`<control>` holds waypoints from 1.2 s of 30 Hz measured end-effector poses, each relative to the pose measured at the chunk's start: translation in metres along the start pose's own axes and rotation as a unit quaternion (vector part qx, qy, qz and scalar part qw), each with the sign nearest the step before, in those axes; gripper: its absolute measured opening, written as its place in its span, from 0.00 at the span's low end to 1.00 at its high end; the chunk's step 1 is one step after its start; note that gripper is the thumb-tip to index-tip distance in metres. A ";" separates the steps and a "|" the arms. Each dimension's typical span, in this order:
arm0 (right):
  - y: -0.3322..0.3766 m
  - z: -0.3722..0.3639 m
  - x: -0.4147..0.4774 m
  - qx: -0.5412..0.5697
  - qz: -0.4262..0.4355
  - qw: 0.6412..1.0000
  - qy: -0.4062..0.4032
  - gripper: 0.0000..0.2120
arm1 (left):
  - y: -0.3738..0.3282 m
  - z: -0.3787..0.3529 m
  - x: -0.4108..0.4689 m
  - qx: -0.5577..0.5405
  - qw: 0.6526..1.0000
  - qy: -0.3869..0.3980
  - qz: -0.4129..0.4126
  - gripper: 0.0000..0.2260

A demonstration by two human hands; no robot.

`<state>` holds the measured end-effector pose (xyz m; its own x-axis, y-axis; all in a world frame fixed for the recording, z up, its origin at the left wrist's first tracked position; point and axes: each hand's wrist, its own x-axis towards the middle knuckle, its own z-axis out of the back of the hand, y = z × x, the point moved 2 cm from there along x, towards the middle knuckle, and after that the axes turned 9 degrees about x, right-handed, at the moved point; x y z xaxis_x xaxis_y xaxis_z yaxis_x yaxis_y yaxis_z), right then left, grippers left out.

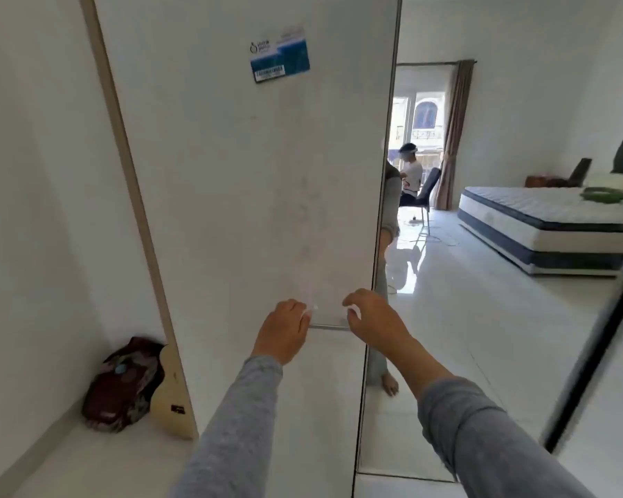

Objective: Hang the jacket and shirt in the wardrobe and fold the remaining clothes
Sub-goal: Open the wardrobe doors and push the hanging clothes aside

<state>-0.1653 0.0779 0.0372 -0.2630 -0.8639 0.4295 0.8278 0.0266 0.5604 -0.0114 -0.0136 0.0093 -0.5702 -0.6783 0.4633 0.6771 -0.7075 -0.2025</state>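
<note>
At white wardrobe door [249, 174] handle [330, 327], left hand [283, 330], right hand [373, 319] fingers [351, 312] curl; grip unclear.

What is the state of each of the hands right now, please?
Left hand: fingers curled at the door handle; whether it grips cannot be told.
Right hand: loosely curled, holding nothing.

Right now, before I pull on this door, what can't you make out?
Head view only:
Wardrobe inside: hidden by the white wardrobe door.
Slim metal handle: ends covered by left hand and right hand; either grip on it unclear.
Blue sticker: print blurred.
Green heap on mirrored bed: too small to identify.
</note>
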 end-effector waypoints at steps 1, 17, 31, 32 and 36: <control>-0.004 -0.011 0.002 -0.009 -0.014 1.000 0.015 0.13 | 0.005 -0.008 0.002 0.001 1.000 0.012 -0.014 0.15; -0.031 -0.063 0.005 -0.058 -0.001 0.997 -0.045 0.09 | 0.013 -0.062 0.004 -0.070 0.991 -0.110 -0.037 0.09; -0.002 -0.061 -0.063 -0.066 0.137 0.988 -0.042 0.12 | -0.010 -0.018 -0.058 -0.061 0.995 -0.025 0.070 0.13; 0.002 -0.060 -0.070 -0.071 0.157 0.985 -0.031 0.13 | -0.012 -0.014 -0.064 -0.056 0.995 -0.017 0.083 0.13; 0.019 -0.033 -0.106 -0.066 0.258 0.964 -0.009 0.14 | -0.020 0.002 -0.098 -0.036 0.992 -0.011 0.120 0.13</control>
<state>-0.1054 0.1536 -0.0213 0.1930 -0.7437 0.6400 0.9062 0.3853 0.1745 0.0318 0.0676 -0.0304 -0.3851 -0.8253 0.4130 0.7569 -0.5385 -0.3703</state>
